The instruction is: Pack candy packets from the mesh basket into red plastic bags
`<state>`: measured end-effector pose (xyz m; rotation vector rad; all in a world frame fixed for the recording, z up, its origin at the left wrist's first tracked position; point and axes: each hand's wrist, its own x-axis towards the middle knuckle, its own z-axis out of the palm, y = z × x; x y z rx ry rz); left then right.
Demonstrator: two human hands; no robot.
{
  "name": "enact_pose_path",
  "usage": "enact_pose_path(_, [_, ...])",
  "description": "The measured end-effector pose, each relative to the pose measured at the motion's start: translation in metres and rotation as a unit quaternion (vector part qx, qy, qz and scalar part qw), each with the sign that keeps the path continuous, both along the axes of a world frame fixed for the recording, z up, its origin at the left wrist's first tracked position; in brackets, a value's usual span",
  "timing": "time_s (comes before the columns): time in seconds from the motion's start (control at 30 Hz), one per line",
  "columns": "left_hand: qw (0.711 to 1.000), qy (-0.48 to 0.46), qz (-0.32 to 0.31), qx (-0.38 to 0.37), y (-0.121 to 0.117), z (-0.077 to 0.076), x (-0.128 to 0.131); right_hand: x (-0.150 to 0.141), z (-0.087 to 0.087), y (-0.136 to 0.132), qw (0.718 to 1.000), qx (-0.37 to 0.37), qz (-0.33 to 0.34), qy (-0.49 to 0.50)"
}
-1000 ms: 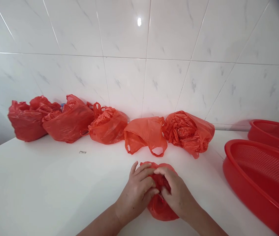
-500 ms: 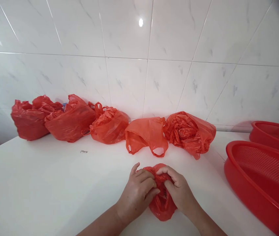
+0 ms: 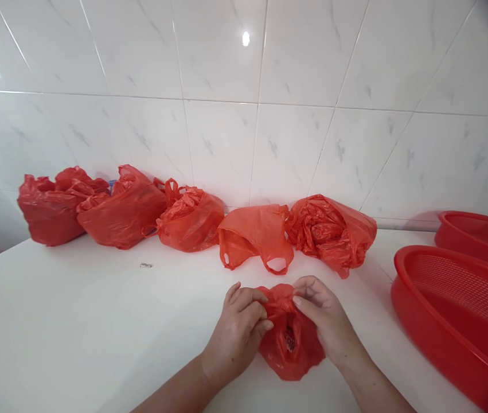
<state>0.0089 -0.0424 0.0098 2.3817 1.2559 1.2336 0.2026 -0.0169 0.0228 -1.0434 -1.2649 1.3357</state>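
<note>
Here's the red plastic bag (image 3: 308,344) on the white tabletop (image 3: 97,321), low between two bare hands: the left hand (image 3: 237,330) pinching its left edge, thumb to bent fingers; the right hand (image 3: 332,324) nipping the upper right rim between thumb and fingertips, probably to hold the mouth parted, something dark-patterned inside! Beyond, a flattened carrier bag (image 3: 258,229) and bulging carrier bags (image 3: 125,212) line the tiled wall (image 3: 222,143), perhaps leaving working room; a perforated basket (image 3: 424,327) sits right

Glossy, grey-veined wall tiles (image 3: 220,51) rise behind a white tabletop (image 3: 75,321).
</note>
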Motion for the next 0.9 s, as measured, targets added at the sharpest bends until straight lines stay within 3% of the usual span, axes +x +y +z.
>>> enact_pose_path(0.2, [0.999,0.029,-0.023,-0.025,0.005,0.001,-0.007,0.027,-0.001,0.021,0.986,-0.048,-0.144,0.065])
enact_pose_path(0.47, [0.987,0.092,-0.099,-0.087,0.002,0.003,-0.004,0.076,-0.038,0.061,0.952,-0.071,-0.290,0.068])
enact_pose_path(0.6, [0.984,0.059,-0.138,-0.096,0.001,0.003,-0.004,0.082,-0.042,0.064,0.952,-0.071,-0.289,0.070])
enact_pose_path(0.77, [0.975,-0.028,-0.154,-0.158,0.000,0.001,-0.009,0.074,-0.038,0.060,0.957,-0.065,-0.276,0.066])
enact_pose_path(0.9, [0.975,-0.125,-0.122,-0.138,0.003,-0.002,-0.014,0.060,-0.030,0.051,0.976,-0.064,-0.195,0.072])
